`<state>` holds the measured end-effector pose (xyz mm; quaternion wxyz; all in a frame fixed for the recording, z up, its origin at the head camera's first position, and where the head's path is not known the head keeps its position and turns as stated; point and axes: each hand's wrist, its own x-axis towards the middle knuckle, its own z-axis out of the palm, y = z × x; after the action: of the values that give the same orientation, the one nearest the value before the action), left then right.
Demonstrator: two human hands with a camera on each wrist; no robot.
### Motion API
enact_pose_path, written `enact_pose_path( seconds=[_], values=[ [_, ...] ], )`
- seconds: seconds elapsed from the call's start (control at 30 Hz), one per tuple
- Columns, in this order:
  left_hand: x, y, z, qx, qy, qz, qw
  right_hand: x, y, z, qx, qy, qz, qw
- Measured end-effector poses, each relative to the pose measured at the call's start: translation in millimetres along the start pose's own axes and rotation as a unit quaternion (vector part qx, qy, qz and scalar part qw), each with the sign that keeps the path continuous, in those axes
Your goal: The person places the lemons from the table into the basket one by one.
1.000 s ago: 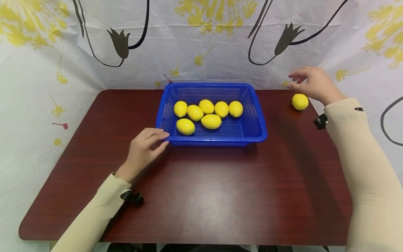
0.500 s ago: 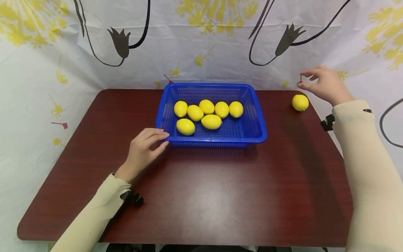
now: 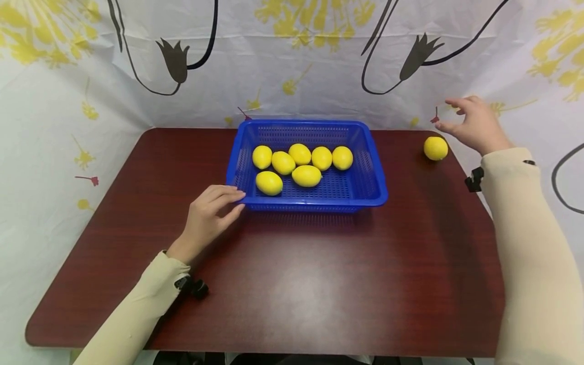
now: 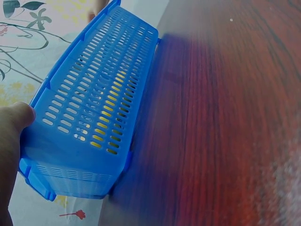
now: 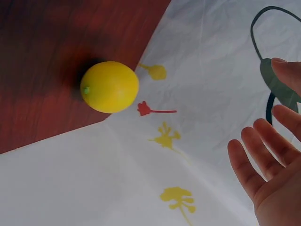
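A blue perforated plastic basket (image 3: 315, 202) stands toward the back of the table, with several yellow lemons (image 3: 306, 176) lying in it. My left hand (image 3: 207, 218) grips its front left corner, fingers over the rim and thumb against the outer wall. In the left wrist view that thumb (image 4: 21, 115) shows on the basket's side (image 4: 94, 94). One more lemon (image 3: 435, 148) rests by itself at the back right corner of the table. My right hand (image 3: 476, 124) is raised just behind and right of this lemon, holding nothing, its fingers (image 5: 244, 165) spread apart.
The dark red-brown table (image 3: 292, 284) has a rounded back right corner close to the lone lemon. White cloth (image 3: 292, 61) printed with yellow and grey flowers hangs behind and at the sides. Small black wrist cameras (image 3: 193, 287) sit on both sleeves.
My right hand has moved a little to the right, away from above the lone lemon, with thumb and fingers wider apart. The left hand, basket and lemons stay where they were.
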<state>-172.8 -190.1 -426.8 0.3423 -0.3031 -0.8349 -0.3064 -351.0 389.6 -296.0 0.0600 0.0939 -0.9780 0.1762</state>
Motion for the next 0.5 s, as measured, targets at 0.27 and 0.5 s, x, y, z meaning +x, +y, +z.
enact_pose_path(
  seconds=[0.27, 0.5],
  values=[
    [0.6, 0.7, -0.4, 0.001, -0.002, -0.002, 1.0, 0, 18, 15.8, 0.017, -0.016, 0.031, 0.999],
    [1.0, 2.0, -0.8, 0.003, -0.002, -0.003, 1.0, 1, 33, 32.5, 0.014, -0.039, 0.051, 0.998]
  ],
)
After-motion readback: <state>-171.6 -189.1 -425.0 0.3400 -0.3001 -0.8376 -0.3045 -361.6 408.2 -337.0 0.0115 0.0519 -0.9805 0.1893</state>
